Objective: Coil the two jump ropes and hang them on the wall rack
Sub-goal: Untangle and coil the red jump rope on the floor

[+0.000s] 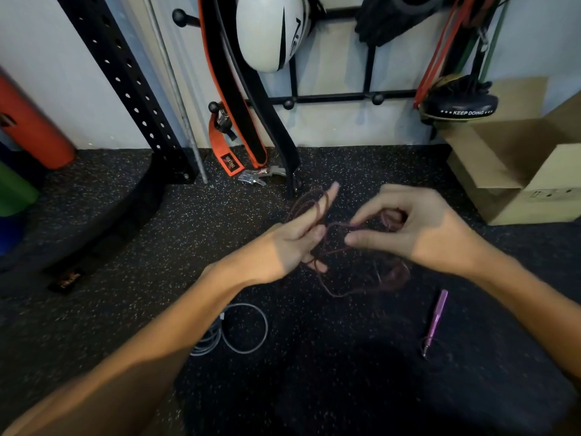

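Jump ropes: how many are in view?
2: the purple rope, held between left hand and right hand; the grey rope, coiled on the floor.

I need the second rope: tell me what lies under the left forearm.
A grey rope coiled on the floor; one loop shows. The left forearm covers the coil's other side, so handles cannot be seen.

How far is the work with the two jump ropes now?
Done: the grey jump rope lies coiled on the floor. In hand: the purple jump rope is looped over the left hand, and the right hand pinches its cord; its purple handle lies on the floor. Left: finish this coil, then hang both ropes on the wall rack, where neither hangs yet.
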